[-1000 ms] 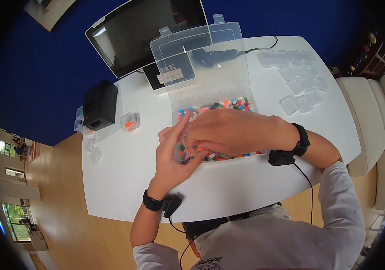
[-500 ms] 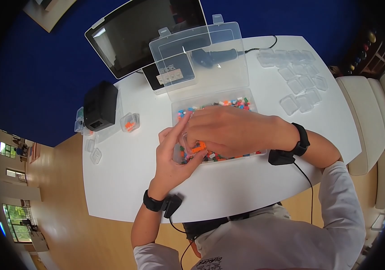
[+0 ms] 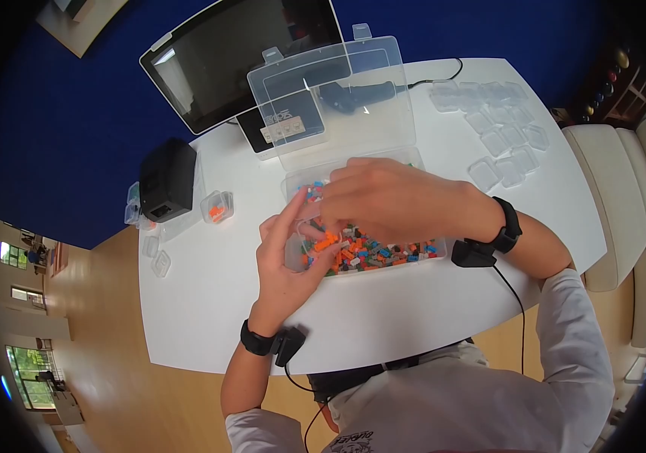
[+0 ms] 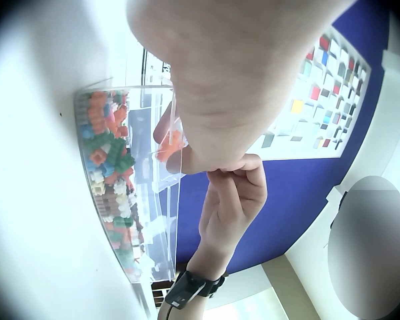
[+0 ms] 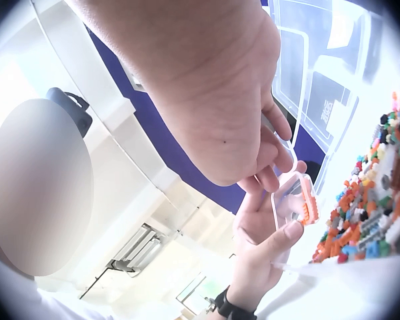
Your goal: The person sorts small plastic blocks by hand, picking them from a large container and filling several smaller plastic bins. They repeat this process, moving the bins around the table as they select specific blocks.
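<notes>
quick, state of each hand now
Left hand: holding a small clear box with orange bricks inside.
Right hand: curled; can't tell whether it holds anything.

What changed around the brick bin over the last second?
Right hand lifted off the small clear box, shifting toward the open lid and uncovering more loose bricks. Whether it released anything is unclear. Left hand still holds the small clear box; lid stays open.

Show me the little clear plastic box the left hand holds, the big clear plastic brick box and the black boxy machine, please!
Little clear plastic box [image 5: 287, 205], right wrist view: side wall.
Big clear plastic box [image 3: 388, 267], head view: near rim.
Black boxy machine [image 3: 167, 178], head view: casing.
</notes>
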